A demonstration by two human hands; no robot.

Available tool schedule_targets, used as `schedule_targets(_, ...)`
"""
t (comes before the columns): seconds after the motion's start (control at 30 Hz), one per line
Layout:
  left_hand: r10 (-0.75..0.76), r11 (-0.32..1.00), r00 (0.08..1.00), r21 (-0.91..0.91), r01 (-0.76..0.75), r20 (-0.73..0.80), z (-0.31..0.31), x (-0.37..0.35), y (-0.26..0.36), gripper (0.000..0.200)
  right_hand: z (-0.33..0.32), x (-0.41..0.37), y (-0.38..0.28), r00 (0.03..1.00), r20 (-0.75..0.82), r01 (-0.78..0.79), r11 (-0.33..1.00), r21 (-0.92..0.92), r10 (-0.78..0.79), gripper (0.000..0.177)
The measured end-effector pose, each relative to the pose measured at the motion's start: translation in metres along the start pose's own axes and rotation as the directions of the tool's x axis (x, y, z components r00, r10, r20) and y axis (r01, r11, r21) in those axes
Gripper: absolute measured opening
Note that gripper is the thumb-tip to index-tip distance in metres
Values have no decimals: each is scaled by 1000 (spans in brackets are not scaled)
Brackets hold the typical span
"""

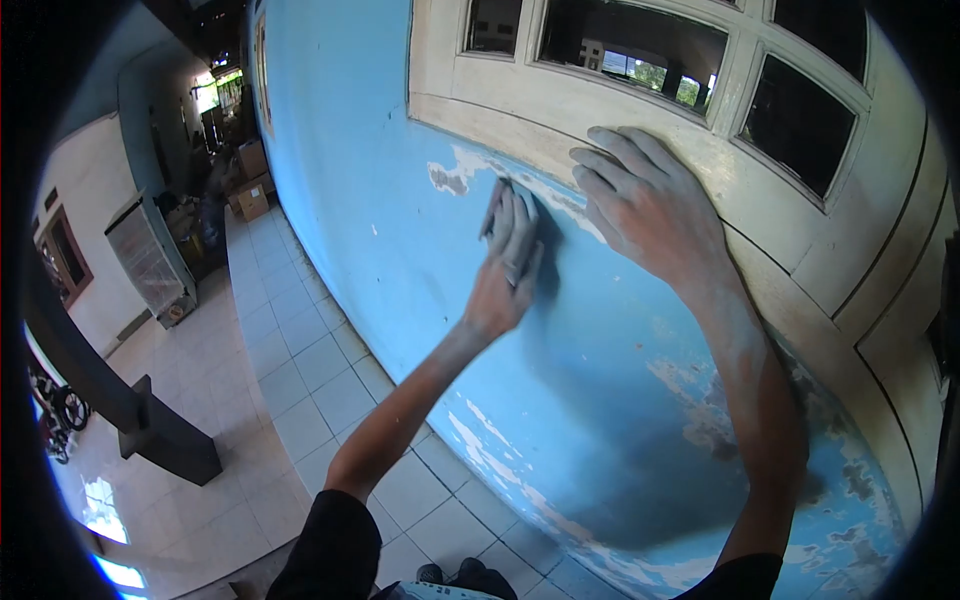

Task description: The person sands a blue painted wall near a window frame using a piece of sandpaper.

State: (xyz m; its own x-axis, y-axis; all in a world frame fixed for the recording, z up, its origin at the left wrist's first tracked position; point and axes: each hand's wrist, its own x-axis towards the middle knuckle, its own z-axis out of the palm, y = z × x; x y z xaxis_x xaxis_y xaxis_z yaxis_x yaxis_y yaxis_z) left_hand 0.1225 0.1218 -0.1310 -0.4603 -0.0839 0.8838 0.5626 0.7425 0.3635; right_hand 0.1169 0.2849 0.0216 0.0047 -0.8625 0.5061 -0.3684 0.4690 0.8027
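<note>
My left hand (508, 262), dusted grey and wearing a ring, is at the blue wall (350, 190) just below a peeled patch. Its fingers are closed over a thin, flat, dark piece (491, 208), whose edge shows beside them; I cannot make out its kind. Higher and to the right, my right hand (645, 205) lies with fingers stretched out on the lower edge of the cream window frame (520, 118). Grey dust coats that hand and its forearm. Bare patches (455, 176) show where the blue paint has come off.
A tiled ledge (290, 345) runs along the foot of the wall. To the left stand a dark post (170, 440) and a glass-fronted cabinet (152, 255). Cardboard boxes (252, 200) are stacked at the far end. Dark window panes (800, 125) sit above my right hand.
</note>
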Motion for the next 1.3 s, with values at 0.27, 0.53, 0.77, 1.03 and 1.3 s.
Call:
schedule_targets(0.27,31,996,1000,-85,-31,2,3,-3,4,54,-2,2,1,1000,4,-8,1000,27,8,20)
schedule_targets(0.53,-63,997,991,42,68,-122,3,16,-72,54,-1,3,0,1000,-6,-21,998,63,21,21)
schedule_targets(0.77,-81,996,993,-53,77,-88,0,15,-52,59,4,3,-2,998,-66,0,1000,31,2,18)
schedule_targets(1.03,56,998,998,41,-55,-14,0,-9,-27,70,1,3,-3,999,-28,19,999,45,-17,18)
schedule_targets(1.3,-43,998,998,-43,45,53,8,-16,-4,85,1,3,-1,1000,15,-4,1000,7,4,19)
